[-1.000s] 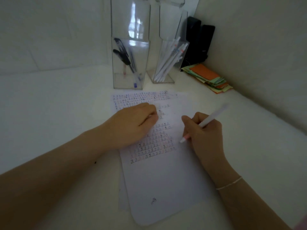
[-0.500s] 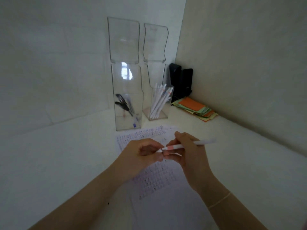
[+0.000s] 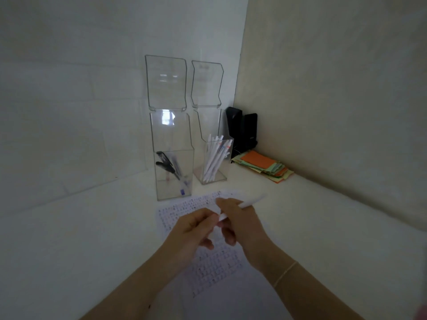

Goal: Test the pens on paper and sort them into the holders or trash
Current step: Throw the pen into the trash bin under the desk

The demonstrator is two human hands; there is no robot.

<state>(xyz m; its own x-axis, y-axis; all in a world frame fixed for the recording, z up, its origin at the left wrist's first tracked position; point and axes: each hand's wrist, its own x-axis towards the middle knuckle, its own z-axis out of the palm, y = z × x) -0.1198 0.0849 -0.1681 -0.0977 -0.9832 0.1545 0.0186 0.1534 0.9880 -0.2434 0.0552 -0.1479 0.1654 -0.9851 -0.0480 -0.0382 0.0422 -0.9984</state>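
Lifting clear of the paper (image 3: 233, 282), both hands now meet above the sheet, where a second ago the right hand (image 3: 240, 224) was writing with the pen (image 3: 248, 202) and the left hand (image 3: 196, 229) was pressing the page flat. The pen has come up off the sheet and lies nearly level, its far end pointing right and blurred by motion. The right hand's fingers are curled round its barrel; the left hand's fingertips close on its near, writing end, though blur hides whether they pinch the tip itself or a cap. The view has also tilted up, bringing the holders fully into frame. The left holder (image 3: 173, 174), far of the paper, carries a few dark pens (image 3: 166, 165); the right holder (image 3: 213, 162), just beside it, carries a bundle of white pens (image 3: 216, 158). No trash container is visible. Judgement: the written test of this pen appears finished, and the tip is likely being capped or retracted before sorting. As a white pen it would seem to belong in the right holder if it wrote, but the result of the test cannot be read from the sheet at this distance.
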